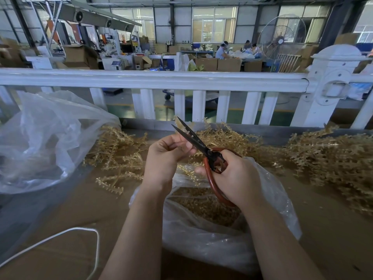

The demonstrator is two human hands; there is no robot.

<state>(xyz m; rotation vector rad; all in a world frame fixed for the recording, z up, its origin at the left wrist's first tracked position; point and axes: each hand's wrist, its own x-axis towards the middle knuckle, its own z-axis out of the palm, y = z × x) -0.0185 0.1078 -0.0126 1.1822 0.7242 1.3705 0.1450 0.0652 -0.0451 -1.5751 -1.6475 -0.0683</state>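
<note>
My right hand grips the red handles of a pair of scissors; the dark blades are parted and point up and to the left. My left hand is curled beside the blades and pinches a small amber plastic piece, mostly hidden by the fingers. Both hands hover over an open clear plastic bag that holds several small amber cut pieces. Heaps of amber plastic sprue branches lie on the brown table behind and to the left.
A larger heap of the branches fills the right side. A big clear plastic bag lies at the left. A white cord loops over the near-left table. A white railing borders the far edge; people work beyond.
</note>
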